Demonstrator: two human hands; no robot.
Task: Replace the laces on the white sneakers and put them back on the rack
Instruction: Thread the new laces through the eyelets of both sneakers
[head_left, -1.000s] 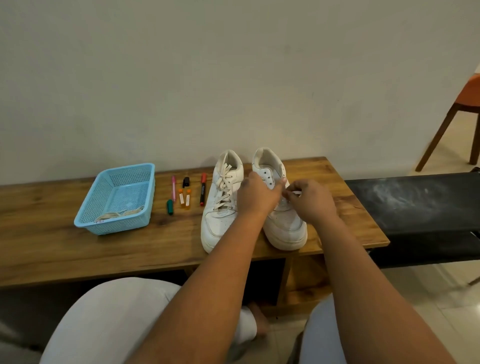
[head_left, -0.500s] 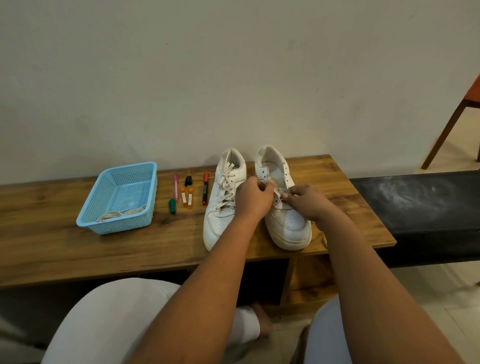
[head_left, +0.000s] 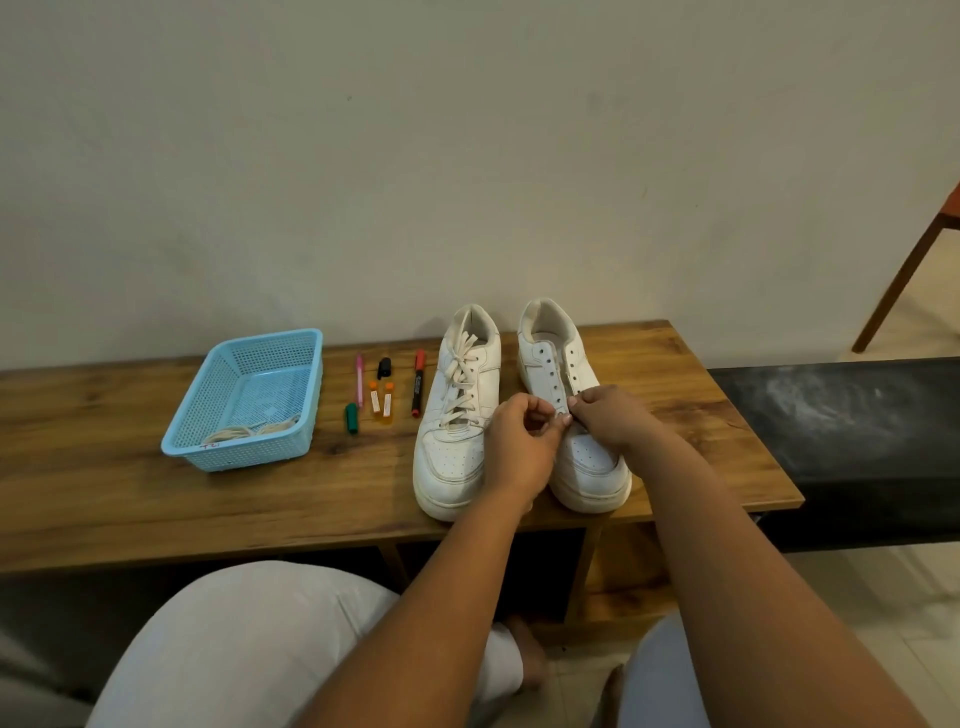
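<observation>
Bench: stands against the wall. On it, left to right: basket, laces inside at its near end; markers in a loose row; laced sneaker; unlaced sneaker just beside it, toes toward the person. Left hand and right hand: over the unlaced sneaker's near half, fingertips meeting. Dark bench: right of the first. Chair: far right, behind.

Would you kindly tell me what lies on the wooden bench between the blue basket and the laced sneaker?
In the head view, markers lie between the blue basket and the laced sneaker: a pink pen, green marker, two orange markers, a black cap and a red marker.
</observation>
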